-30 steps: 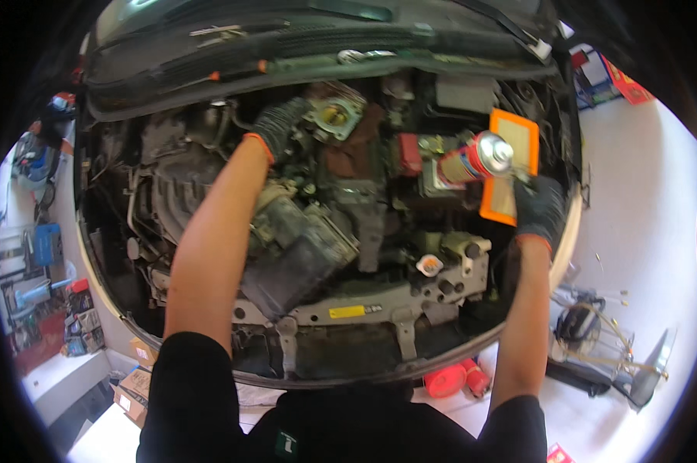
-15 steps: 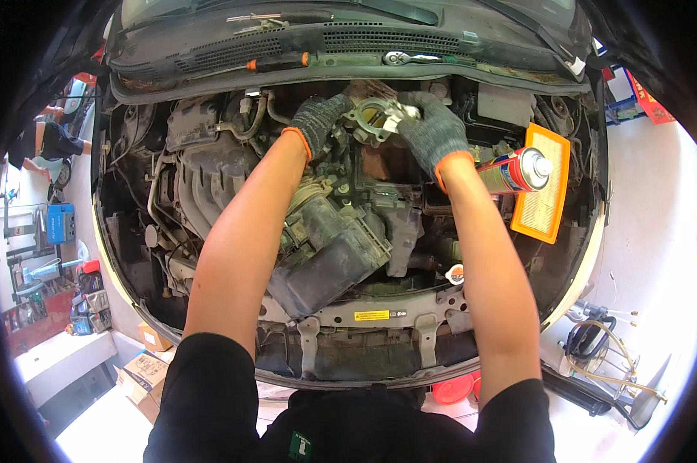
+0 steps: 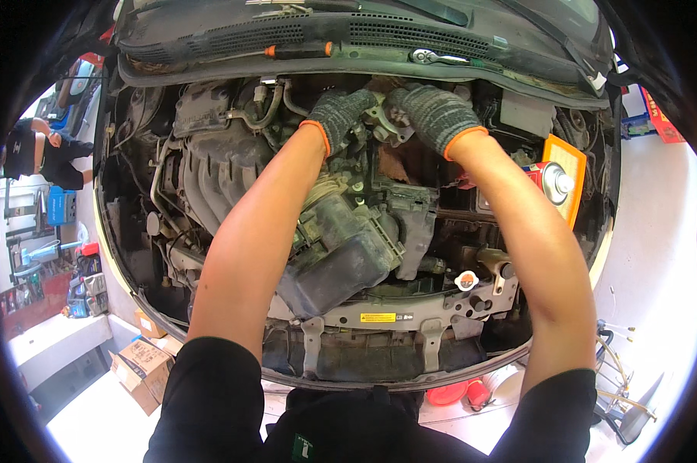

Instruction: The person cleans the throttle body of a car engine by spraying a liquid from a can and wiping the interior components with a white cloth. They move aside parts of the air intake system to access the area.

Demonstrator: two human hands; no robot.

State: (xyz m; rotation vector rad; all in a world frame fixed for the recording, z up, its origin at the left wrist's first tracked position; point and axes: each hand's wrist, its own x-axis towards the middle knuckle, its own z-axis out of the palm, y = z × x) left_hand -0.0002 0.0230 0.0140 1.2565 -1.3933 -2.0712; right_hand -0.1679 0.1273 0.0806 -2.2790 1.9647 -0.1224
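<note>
Both my hands wear grey knit gloves with orange cuffs and work together at the back of the engine bay. A metal throttle body is tilted up between them. My left hand is closed around its left side. On the right, my right hand has its fingers curled in against the opening; whatever they grip is hidden behind the glove. A brownish crumpled patch shows just behind the part, too unclear to name. Past my right forearm, a red spray can leans by an orange-framed air filter.
A dark air-filter housing sits loose at the front of the bay. Along the windscreen cowl lie an orange-handled screwdriver and a ratchet. A radiator cap is at front right. Another person stands far left.
My right hand has closed further over the throttle body, covering the round opening and a white patch that showed before. The throttle body has tilted. The whole view has shifted slightly.
</note>
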